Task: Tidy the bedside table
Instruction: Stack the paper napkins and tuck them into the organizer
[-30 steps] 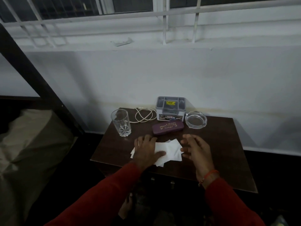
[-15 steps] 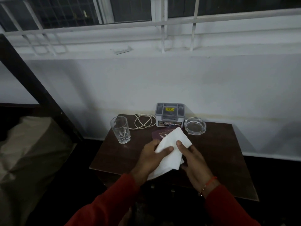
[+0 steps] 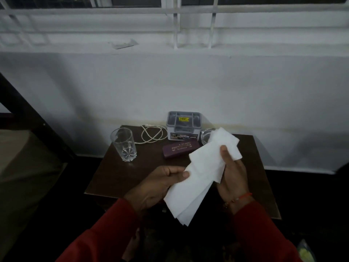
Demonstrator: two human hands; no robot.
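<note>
I hold a stack of white paper tissues (image 3: 200, 174) above the front of the dark wooden bedside table (image 3: 113, 173). My left hand (image 3: 156, 186) grips the stack's left edge, thumb on top. My right hand (image 3: 233, 176) grips the right side, its thumb pressed on the paper. On the table behind stand an empty drinking glass (image 3: 123, 144), a maroon glasses case (image 3: 181, 148), a coiled white cable (image 3: 151, 134), a grey compartmented organiser box (image 3: 183, 125) and a clear glass ashtray (image 3: 205, 136), partly hidden by the tissues.
The table stands against a white wall under a barred window with a sill. A bed with an olive cover (image 3: 24, 167) and a dark bed post (image 3: 28, 118) lie to the left. The floor around is dark.
The tissues were lying flat on the table under my hands; both hands gathered them, lifted them off the surface, and now hold them higher and spread longer towards the right.
</note>
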